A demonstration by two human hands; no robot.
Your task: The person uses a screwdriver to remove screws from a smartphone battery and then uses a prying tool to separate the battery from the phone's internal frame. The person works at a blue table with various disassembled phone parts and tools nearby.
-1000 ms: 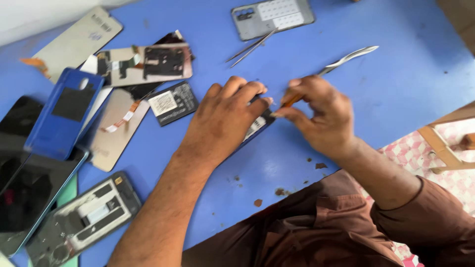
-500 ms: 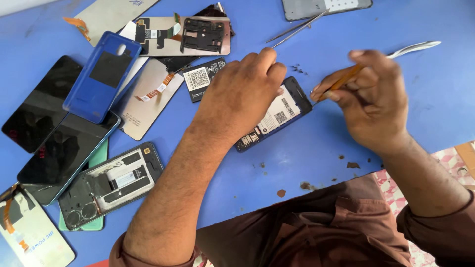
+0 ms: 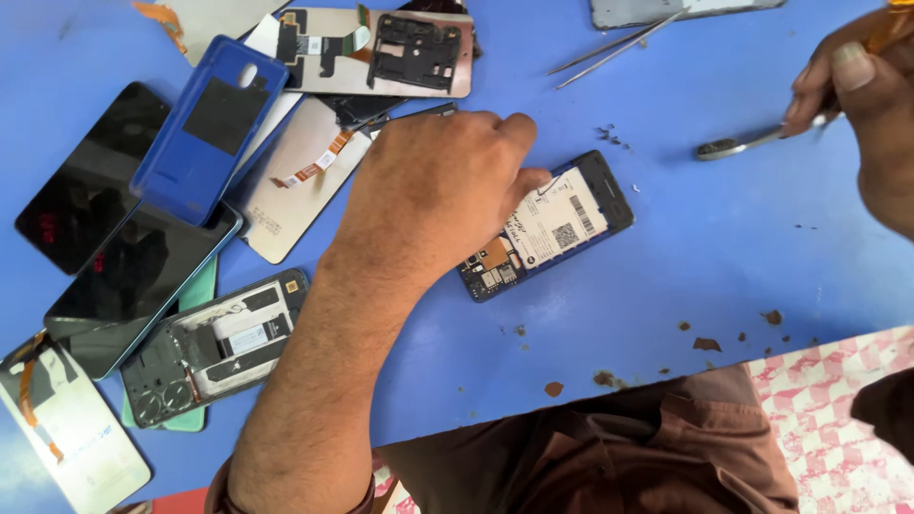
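**Technician:** While the left hand [image 3: 433, 195] is pressing palm-down on the opened phone [image 3: 552, 227] at the centre of the frame, what is changing from half a second ago?

**Supervisor:** The right hand [image 3: 862, 90] is withdrawing. Half a second ago it was working just beside the phone's upper end; now it is sitting at the upper right edge of the frame, well apart from the phone. It is closed around a metal tool [image 3: 752, 143], pinching it between thumb and fingers, and the tool's flat tip is hanging over the blue table [image 3: 724, 257]. An orange-handled item is showing at the top of that hand, partly cut off.

**Technician:** And the phone itself?

**Supervisor:** It is lying flat, back cover off, with the battery label and the circuit board facing up. The left hand is covering its upper left part, fingers spread flat, holding nothing closed in its grasp.

**Technician:** What does that mean for the work?

**Supervisor:** Judging by the gap, the tool is disengaging from the phone while the left hand is keeping it pinned.

**Technician:** Anything nearby?

**Supervisor:** Tweezers [image 3: 609, 46] are lying at upper centre, a blue back cover [image 3: 209, 128] at upper left, and a stripped phone frame [image 3: 214, 347] at lower left.
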